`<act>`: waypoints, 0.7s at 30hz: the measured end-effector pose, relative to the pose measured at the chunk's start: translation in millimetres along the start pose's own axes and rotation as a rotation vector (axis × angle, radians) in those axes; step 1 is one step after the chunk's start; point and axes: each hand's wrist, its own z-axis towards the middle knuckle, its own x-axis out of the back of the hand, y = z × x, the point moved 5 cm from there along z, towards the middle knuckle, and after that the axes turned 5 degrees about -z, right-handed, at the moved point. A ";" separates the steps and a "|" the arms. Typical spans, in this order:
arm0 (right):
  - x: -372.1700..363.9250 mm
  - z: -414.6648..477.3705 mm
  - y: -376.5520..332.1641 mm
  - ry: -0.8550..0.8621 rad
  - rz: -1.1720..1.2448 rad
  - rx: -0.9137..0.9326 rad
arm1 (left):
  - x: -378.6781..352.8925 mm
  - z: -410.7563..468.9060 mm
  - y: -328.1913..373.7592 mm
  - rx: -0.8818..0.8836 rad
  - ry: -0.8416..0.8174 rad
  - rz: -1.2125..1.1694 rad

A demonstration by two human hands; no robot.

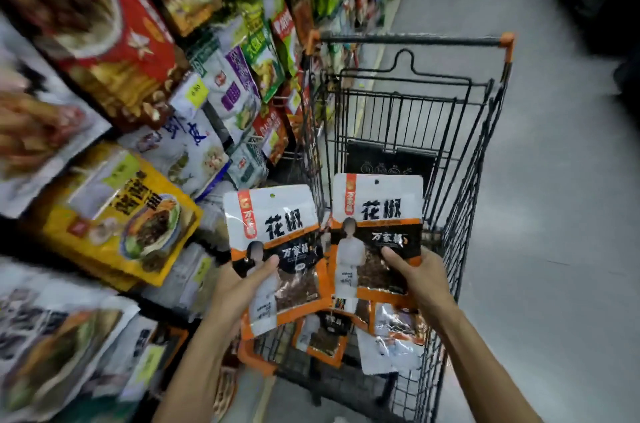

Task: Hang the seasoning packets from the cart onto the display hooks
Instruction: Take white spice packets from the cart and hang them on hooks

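Note:
My left hand (242, 287) grips a white and orange seasoning packet (277, 242) by its lower left side, thumb on the front. My right hand (419, 277) holds a second matching packet (377, 214) by its lower right corner. Both packets stand upright side by side over the black wire cart (460, 159), hang holes at the top. More packets of the same kind (391, 332) lie in the cart below them. No display hook shows plainly among the hanging goods on the left.
Shelving (145, 131) packed with hanging and stacked food packets fills the left side, close to the cart. A yellow packet (117, 214) juts out near my left hand. Grey aisle floor (554, 214) stretches on the right.

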 end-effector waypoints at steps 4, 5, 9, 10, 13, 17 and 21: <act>-10.7 -46.3 -50.8 -0.178 -0.023 0.137 | 48.7 -72.2 22.8 -0.047 0.111 -0.063; -15.2 -57.2 -61.9 -0.219 -0.039 0.169 | 61.9 -90.9 27.3 -0.061 0.125 -0.084; -43.2 -103.8 -101.3 -0.354 -0.061 0.300 | 116.9 -175.0 54.5 -0.198 0.259 -0.110; -53.8 -117.3 -110.4 -0.397 -0.066 0.325 | 132.4 -196.2 58.7 -0.226 0.301 -0.102; -89.2 -162.0 -136.4 -0.534 -0.069 0.392 | 178.1 -260.0 65.9 -0.264 0.405 -0.075; -143.9 -224.9 -164.2 -0.695 -0.103 0.562 | 240.0 -341.5 69.4 -0.351 0.512 -0.133; -202.3 -296.9 -178.5 -0.832 -0.089 0.644 | 299.1 -424.7 66.9 -0.416 0.692 -0.107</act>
